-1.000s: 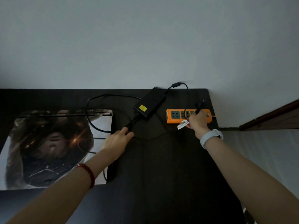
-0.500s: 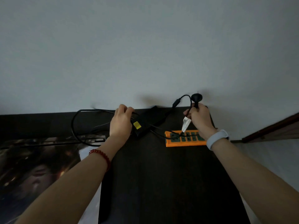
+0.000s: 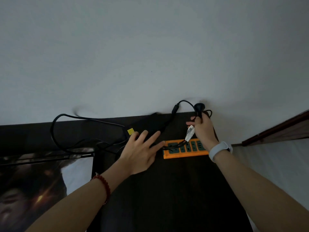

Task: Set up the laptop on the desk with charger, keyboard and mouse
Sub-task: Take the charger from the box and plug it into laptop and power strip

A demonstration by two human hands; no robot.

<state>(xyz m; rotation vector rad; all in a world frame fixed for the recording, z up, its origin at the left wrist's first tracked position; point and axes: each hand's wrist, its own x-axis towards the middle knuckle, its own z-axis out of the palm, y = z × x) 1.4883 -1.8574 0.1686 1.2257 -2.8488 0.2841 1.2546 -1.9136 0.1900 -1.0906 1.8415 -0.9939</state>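
A black charger brick [image 3: 147, 124] with a yellow label lies near the back edge of the dark desk [image 3: 175, 190]. My left hand [image 3: 142, 151] is spread flat with straight fingers just in front of the brick, over its cable. My right hand [image 3: 203, 129] grips the charger's black plug [image 3: 199, 108] and its cable, raised above the orange power strip [image 3: 185, 149]; a white tag hangs from the cable. The black cable [image 3: 56, 131] loops left toward the closed laptop [image 3: 41, 181], whose lid bears a dark printed picture. No keyboard or mouse is in view.
A pale wall stands right behind the desk. The desk's right edge runs beside a light floor, with a brown wooden trim [image 3: 275, 128] at the far right. A white band sits on my right wrist, red beads on my left.
My left hand has let go of the charger brick and spread flat to the right of its former spot. My right hand still holds the plug raised near the wall.
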